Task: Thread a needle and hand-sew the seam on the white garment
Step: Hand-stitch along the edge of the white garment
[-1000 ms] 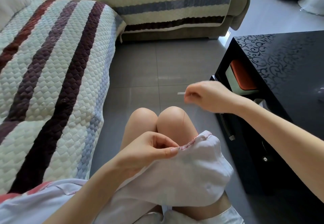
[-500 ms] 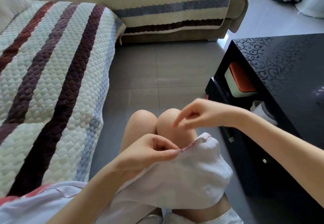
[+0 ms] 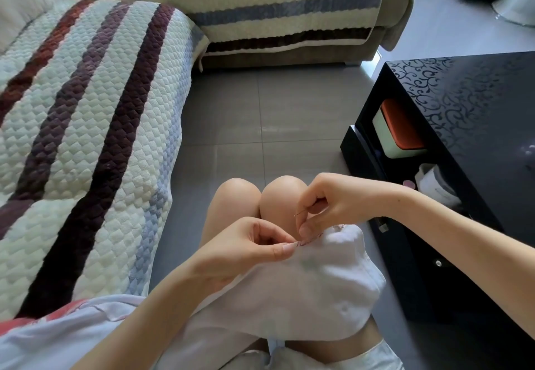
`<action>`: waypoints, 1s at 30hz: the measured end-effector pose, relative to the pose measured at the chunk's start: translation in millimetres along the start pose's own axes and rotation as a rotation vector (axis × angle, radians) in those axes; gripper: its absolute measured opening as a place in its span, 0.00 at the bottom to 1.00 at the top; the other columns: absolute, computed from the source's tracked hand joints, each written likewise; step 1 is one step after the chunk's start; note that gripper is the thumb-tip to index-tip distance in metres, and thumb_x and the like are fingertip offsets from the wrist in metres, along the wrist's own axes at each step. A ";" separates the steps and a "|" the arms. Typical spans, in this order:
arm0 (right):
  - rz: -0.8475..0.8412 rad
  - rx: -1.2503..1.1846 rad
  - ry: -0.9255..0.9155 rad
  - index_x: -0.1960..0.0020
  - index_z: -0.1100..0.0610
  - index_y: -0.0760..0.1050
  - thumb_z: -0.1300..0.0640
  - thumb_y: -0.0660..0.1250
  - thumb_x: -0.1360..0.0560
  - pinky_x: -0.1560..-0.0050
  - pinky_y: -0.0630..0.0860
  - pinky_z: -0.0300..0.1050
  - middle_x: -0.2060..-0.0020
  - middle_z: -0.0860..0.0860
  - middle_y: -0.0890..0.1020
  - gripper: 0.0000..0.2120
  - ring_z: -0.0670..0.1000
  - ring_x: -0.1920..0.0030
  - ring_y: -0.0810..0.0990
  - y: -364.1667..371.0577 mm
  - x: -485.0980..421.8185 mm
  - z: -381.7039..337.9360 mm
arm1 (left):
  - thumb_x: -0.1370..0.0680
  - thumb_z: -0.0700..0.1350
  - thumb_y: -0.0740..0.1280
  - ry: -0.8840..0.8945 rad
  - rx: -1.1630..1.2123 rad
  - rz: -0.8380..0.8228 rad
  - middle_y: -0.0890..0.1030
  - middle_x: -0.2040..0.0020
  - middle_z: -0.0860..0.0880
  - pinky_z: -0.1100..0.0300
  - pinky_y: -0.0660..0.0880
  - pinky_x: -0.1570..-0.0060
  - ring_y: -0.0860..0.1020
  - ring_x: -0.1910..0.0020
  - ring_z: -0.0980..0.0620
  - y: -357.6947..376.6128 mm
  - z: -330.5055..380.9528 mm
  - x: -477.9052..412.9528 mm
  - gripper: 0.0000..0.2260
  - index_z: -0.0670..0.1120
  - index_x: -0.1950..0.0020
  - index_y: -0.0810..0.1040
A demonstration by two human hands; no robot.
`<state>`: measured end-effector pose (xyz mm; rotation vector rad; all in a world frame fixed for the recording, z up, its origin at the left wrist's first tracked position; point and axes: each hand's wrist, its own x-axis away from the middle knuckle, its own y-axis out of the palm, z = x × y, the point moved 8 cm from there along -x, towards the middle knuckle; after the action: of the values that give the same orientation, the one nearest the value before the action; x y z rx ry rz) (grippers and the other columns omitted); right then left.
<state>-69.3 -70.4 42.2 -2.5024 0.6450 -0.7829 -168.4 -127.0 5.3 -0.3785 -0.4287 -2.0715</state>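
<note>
The white garment (image 3: 315,288) lies bunched over my lap, its top edge carrying a line of pink stitches (image 3: 311,241). My left hand (image 3: 246,249) pinches that edge between thumb and forefinger at the left end of the seam. Just above the seam, my right hand (image 3: 333,204) pinches a thin needle (image 3: 301,212) whose tip sticks out to the left over my right knee. The thread is too fine to make out.
A sofa with a striped quilted cover (image 3: 86,144) runs along my left and across the back. A glossy black table (image 3: 469,144) stands close on my right, with a white and orange box (image 3: 399,132) on its lower shelf. Grey tile floor (image 3: 260,115) lies ahead.
My right hand has come down and back from its raised position out to the right, to just above the seam. My left hand has kept its pinch on the garment edge.
</note>
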 end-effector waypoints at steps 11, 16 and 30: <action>0.420 0.168 0.015 0.63 0.50 0.81 0.56 0.74 0.29 0.65 0.65 0.41 0.74 0.49 0.74 0.05 0.44 0.72 0.66 -65.3 -7.6 5.4 | 0.30 0.45 0.73 -0.030 -0.022 -0.029 0.84 0.60 0.48 0.65 0.77 0.56 0.80 0.60 0.56 2.3 -3.0 0.0 0.04 0.46 0.59 0.86; 0.739 0.336 0.147 0.58 0.53 0.82 0.53 0.71 0.27 0.64 0.63 0.40 0.71 0.43 0.74 0.05 0.45 0.65 0.71 -88.7 -8.2 18.0 | 0.32 0.46 0.73 -0.014 -0.004 0.004 0.84 0.60 0.48 0.66 0.77 0.55 0.80 0.60 0.56 -2.0 0.3 -0.1 0.06 0.45 0.59 0.86; 0.095 -0.042 0.065 0.69 0.49 0.75 0.48 0.71 0.26 0.69 0.62 0.35 0.75 0.44 0.70 0.14 0.42 0.72 0.66 15.4 17.7 19.0 | 0.28 0.46 0.74 -0.021 -0.120 0.108 0.84 0.60 0.48 0.62 0.75 0.55 0.79 0.60 0.57 -15.1 -4.7 3.4 0.07 0.43 0.57 0.85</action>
<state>-49.3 -87.3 27.2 -2.4726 0.8041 -0.8259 -183.5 -124.3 0.3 -0.4854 -0.2907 -1.9943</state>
